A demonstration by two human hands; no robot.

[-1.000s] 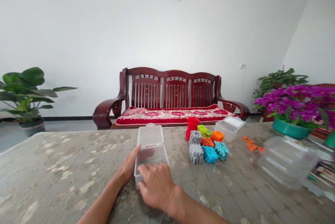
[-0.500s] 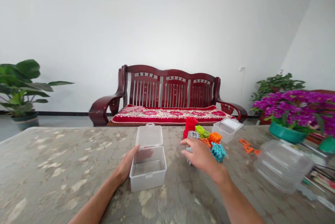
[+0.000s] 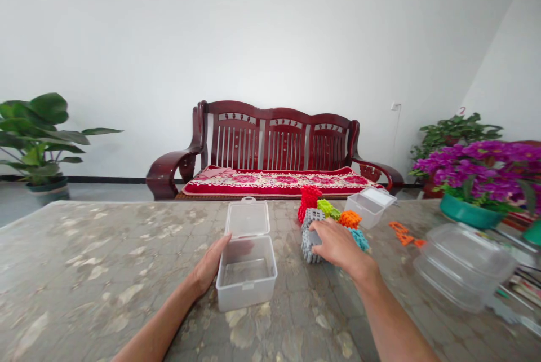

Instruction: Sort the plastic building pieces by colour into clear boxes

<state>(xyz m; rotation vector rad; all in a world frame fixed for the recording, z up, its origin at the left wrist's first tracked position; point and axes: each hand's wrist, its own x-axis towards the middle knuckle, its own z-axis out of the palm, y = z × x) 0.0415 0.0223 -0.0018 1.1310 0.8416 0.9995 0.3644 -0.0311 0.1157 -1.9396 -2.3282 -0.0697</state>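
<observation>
My left hand (image 3: 213, 265) is at the left rear corner of a clear plastic box (image 3: 246, 292), with fingers wrapped behind it and faintly seen through the wall. The box's lid (image 3: 247, 220) lies folded back, and nothing shows inside. To the right, my right hand (image 3: 340, 243) has its thumb and fingers on the right side of a grey block of interlocked plastic pieces (image 3: 310, 252); part of its grip is hidden. Around it sit a red block (image 3: 310, 197), a lime-green block (image 3: 327, 208), an orange block (image 3: 350, 219) and a partly covered blue block (image 3: 359, 239).
Behind the blocks stands another open clear box (image 3: 364, 208). Loose orange pieces (image 3: 401, 232) lie to its right, near stacked clear containers (image 3: 459, 272) and a teal pot of purple flowers (image 3: 471, 212). A wooden bench (image 3: 283, 142) stands beyond the patterned table (image 3: 105, 272).
My right hand has drawn a little to the right over the blocks, uncovering more of the grey one. The view has shifted slightly. My left hand stays at the box.
</observation>
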